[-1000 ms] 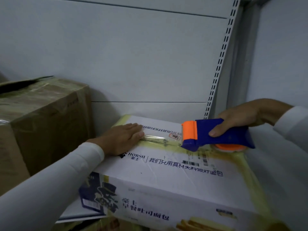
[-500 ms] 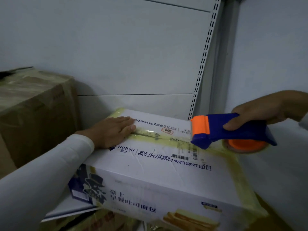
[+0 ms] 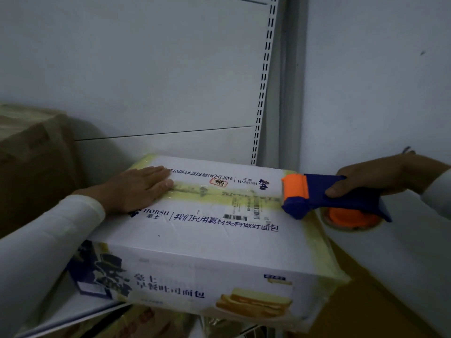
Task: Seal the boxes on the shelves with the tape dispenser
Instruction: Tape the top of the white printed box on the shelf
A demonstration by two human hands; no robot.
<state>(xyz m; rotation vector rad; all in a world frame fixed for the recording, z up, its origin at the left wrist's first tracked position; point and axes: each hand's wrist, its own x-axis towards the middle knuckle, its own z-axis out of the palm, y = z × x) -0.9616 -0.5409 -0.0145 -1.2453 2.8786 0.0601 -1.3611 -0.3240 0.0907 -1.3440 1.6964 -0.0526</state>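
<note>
A white printed carton (image 3: 207,230), marked with blue lettering and a picture of sliced bread on its front face, sits tilted on the shelf, its far edge close to the grey back panel (image 3: 146,69). The person's left hand (image 3: 139,189) lies flat on the left part of the carton's top, fingers straight and together, pressing down at the end of the centre seam. A strip of clear tape (image 3: 219,191) runs along that seam from the fingertips toward the right edge, glossy over the yellowed band beneath.

At the right edge the blue tape dispenser (image 3: 336,198) rests with its orange front roller touching the top corner of the carton, its body hanging out beyond the box. The right hand (image 3: 371,176) grips the dispenser's handle, fingers curled over the top and thumb tucked along the near side. The orange hub with its roll of tape shows below the handle, off the carton's side.

Both arms wear white sleeves (image 3: 44,252). A brown cardboard box (image 3: 31,162), wrapped in tape, stands to the left, well apart from the carton. A slotted shelf upright (image 3: 264,81) rises behind the carton's right end, beside the plain side wall (image 3: 378,93). More packaging shows dimly under the carton.
</note>
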